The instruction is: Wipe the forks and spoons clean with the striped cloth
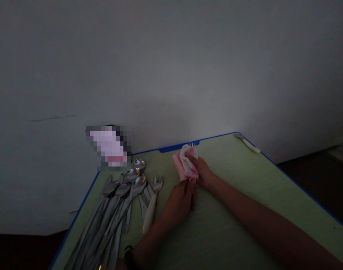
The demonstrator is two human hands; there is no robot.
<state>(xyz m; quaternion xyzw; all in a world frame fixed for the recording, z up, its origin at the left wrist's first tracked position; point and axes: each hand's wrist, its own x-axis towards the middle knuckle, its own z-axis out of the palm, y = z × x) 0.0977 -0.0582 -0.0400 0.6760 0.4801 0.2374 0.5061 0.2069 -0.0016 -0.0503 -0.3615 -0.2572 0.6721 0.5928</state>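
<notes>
A fork [192,144] is between my hands, its tines poking out past a pink and white cloth [185,165]. My right hand [203,170] is closed on the cloth, which is wrapped around the upper part of the fork. Just below, my left hand [181,200] is closed around the fork's handle, mostly hidden by the fingers. Beside my left wrist lies a second fork [153,204] with a cream handle. To the left of it, a pile of metal spoons [109,213] is spread with handles toward me.
A blurred-out phone-like device [109,144] leans at the table's far left corner. At the far right corner lies a cream-handled utensil [247,143], close to the edge. The light green table [273,187] has a blue rim and stands against a grey wall [171,75].
</notes>
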